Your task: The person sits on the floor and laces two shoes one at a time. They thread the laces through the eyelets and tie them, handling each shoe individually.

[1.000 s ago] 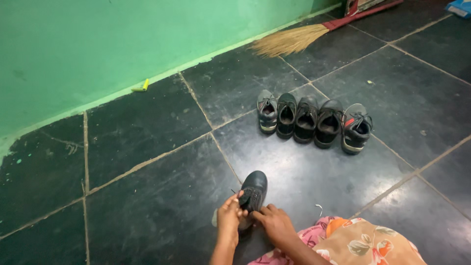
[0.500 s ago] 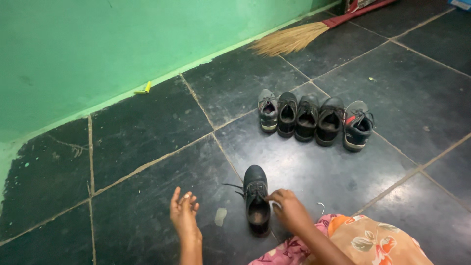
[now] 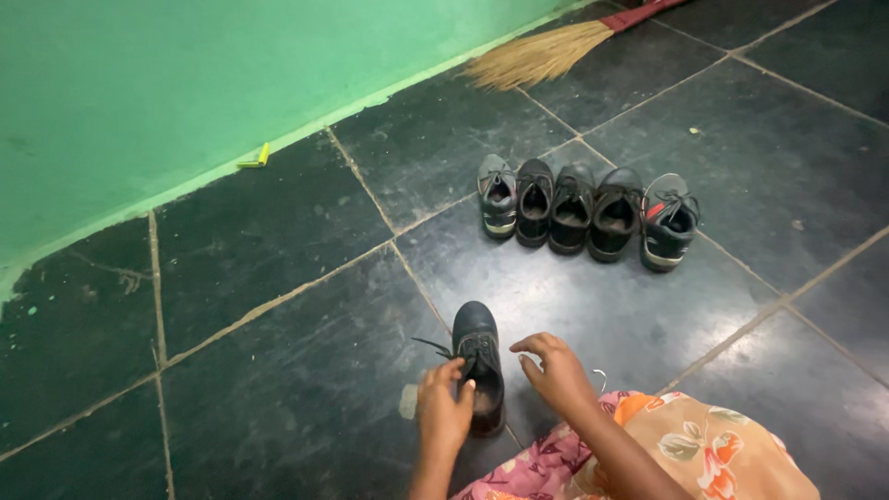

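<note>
A small yellow object (image 3: 253, 157) is lying at 10 o'clock in the view, at the foot of the green wall (image 3: 185, 83) where it meets the dark tiled floor (image 3: 278, 370). A straw broom (image 3: 542, 56) is lying at 12 o'clock along the same wall. A row of five shoes (image 3: 585, 211) is standing side by side at 1 o'clock, openings facing the person, each touching or just beside its neighbour. At 6 o'clock a single black lace-up shoe (image 3: 480, 356) is resting on the floor, toe pointing toward 12 o'clock, well apart from the row; its lace end is trailing out toward 9 o'clock. The left hand (image 3: 443, 407) is sitting at the shoe's 8 o'clock, its grip closing with fingertips touching the lace area and the shoe's rim. The right hand (image 3: 556, 370) is hovering at the shoe's 3 o'clock, just beside it, its grip loosely spread with fingers curled and holding nothing. Whether the left fingers are actually pinching a lace cannot be told. A floral pink and orange garment (image 3: 685, 454) is covering the person's lap at 5 o'clock.
</note>
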